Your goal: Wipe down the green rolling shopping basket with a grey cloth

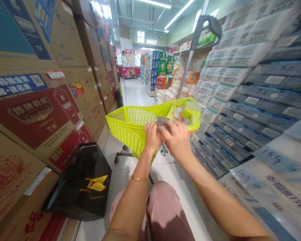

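Note:
A lime-green shopping cart (125,135) with a perforated basket stands in front of my knees. My left hand (153,136) is closed at its near rim, fingers curled on a bunched grey-brown cloth (162,121). Right beside it, my right hand (177,135) grips the same cloth from the other side, its fingers bent over the top. Both hands nearly touch. The cloth's lower part is hidden behind the fingers. To the right of my hands is the cart's thick green handle end (194,118).
Stacked cartons (37,117) wall the left side, with a black box (77,190) on the floor before them. Piled packaged goods (230,127) rise on the right. A grey pole with a looped handle (198,31) stands behind the cart. Aisle floor (135,87) and shelves lie beyond.

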`<state>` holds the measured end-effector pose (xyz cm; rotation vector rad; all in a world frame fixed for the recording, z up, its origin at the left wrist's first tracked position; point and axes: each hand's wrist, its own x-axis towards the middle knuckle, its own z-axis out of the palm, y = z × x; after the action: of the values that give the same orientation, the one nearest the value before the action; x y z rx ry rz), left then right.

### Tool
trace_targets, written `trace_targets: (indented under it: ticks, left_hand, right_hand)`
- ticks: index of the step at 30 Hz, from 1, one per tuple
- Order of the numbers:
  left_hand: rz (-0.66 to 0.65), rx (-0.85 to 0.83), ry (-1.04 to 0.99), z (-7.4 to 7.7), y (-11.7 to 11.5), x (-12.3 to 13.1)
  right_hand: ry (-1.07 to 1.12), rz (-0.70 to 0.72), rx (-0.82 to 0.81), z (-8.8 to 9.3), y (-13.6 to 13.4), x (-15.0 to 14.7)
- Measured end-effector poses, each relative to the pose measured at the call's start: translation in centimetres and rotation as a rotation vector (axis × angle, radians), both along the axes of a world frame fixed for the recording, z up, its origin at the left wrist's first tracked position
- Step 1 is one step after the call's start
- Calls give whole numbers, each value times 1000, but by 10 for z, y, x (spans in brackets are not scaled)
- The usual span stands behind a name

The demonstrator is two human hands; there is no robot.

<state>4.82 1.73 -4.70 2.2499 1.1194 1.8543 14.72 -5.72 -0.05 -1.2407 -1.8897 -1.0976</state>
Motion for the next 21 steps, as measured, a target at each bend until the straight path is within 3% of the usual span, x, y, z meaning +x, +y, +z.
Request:
trace_targets:
  ticks: [10,14,21]
  left_hand:
    - [14,-72,11,10,-13,1]
    - [33,-81,-26,9,-14,2]
    - [107,-17,-56,2,-7,1]
  right_hand:
    - [137,14,160,10,-18,38]
    - [199,-9,188,6,-17,28]
    - [103,-37,206,-10,6,-7]
